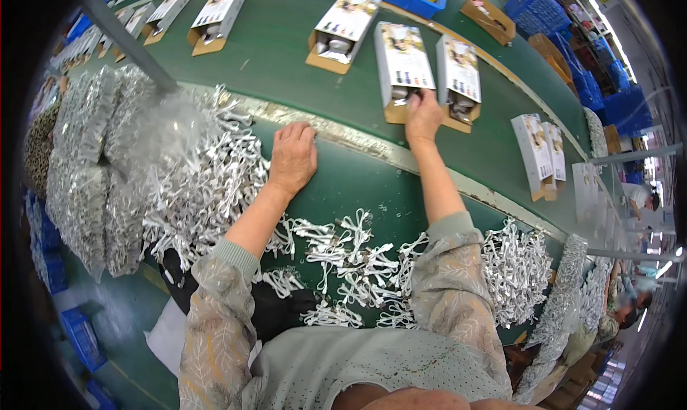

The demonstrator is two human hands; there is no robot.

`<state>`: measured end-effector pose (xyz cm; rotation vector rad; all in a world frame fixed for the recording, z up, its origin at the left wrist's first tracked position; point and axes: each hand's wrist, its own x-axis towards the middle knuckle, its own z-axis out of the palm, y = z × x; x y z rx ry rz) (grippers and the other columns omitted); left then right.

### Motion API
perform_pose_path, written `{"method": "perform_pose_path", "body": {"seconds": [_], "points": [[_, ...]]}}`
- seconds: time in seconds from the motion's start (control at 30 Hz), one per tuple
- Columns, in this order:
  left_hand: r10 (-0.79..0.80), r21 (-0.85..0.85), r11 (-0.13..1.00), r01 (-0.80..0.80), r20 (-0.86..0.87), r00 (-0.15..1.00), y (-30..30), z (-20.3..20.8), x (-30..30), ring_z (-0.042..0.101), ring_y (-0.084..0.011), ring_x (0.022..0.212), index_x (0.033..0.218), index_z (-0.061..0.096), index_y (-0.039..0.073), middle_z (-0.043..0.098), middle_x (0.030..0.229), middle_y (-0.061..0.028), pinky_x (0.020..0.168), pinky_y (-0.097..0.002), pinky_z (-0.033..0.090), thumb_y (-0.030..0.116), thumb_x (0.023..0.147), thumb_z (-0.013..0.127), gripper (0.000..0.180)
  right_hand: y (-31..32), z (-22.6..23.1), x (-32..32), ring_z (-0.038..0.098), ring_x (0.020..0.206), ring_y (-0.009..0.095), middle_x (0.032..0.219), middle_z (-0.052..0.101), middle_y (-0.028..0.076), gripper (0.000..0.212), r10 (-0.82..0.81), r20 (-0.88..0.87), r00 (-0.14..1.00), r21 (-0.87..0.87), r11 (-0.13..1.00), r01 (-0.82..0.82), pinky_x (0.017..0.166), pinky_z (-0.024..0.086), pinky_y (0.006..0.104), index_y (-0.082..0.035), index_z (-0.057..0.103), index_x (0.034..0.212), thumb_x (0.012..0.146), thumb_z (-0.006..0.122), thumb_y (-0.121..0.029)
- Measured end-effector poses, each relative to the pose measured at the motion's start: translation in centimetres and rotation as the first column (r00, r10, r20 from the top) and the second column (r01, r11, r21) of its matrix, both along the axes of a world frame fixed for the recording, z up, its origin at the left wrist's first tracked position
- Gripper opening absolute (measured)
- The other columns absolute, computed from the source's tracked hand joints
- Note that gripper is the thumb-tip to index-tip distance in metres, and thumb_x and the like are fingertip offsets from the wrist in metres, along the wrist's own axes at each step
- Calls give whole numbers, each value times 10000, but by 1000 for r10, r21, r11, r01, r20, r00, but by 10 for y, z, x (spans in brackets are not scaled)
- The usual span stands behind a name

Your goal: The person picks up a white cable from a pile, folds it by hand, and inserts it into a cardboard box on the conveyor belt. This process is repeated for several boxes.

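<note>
My right hand point(424, 118) reaches over the green conveyor belt to the open near end of a white printed box point(405, 56). Its fingertips are bent at the opening, and what they pinch is hidden. Rounded grey items show inside the box, and a brown flap hangs down in front. Close against its right side stands a second printed box point(459, 66), also open. My left hand point(293, 154) lies with curled fingers at the belt's worn metal edge, its palm hidden. Beside it is a big heap of white short cables point(215, 188).
Loose white cable bundles point(358, 267) lie on the green table between my forearms. More cables point(517, 270) are piled at right. Plastic-wrapped bundles point(82, 174) stand at left. Other open boxes point(343, 31) line the belt. A metal post point(129, 38) rises at upper left.
</note>
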<state>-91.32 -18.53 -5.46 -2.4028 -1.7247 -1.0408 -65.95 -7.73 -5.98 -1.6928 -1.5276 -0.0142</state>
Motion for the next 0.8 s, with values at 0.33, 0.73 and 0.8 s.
{"method": "perform_pose_path", "body": {"seconds": [0.33,0.73,0.8], "points": [[24,1,1000,-24,-31,999,4,-50,-25,526,-275,1031,952,552,47,557,1041,-98,900,-395,394,46,728,567,225,-125,29,-40,539,1075,320,1104,585,147,316,864,-126,487,-368,415,-832,940,434,384,-74,593,1074,770,579,11],[3,14,1000,-3,-13,1000,5,-18,-5,543,-269,990,949,562,52,573,1006,-92,857,-385,403,13,720,562,232,-93,56,-1,575,613,133,680,627,79,150,298,-398,868,-455,757,-469,612,471,276,3,629,818,776,628,-141],[4,2,1000,-4,-5,1000,7,-6,4,540,-268,992,951,560,54,571,1003,-96,860,-386,401,16,724,561,231,-60,59,2,615,627,210,681,628,113,130,261,-269,927,-277,901,-334,605,479,326,-8,613,792,774,624,-136]]}}
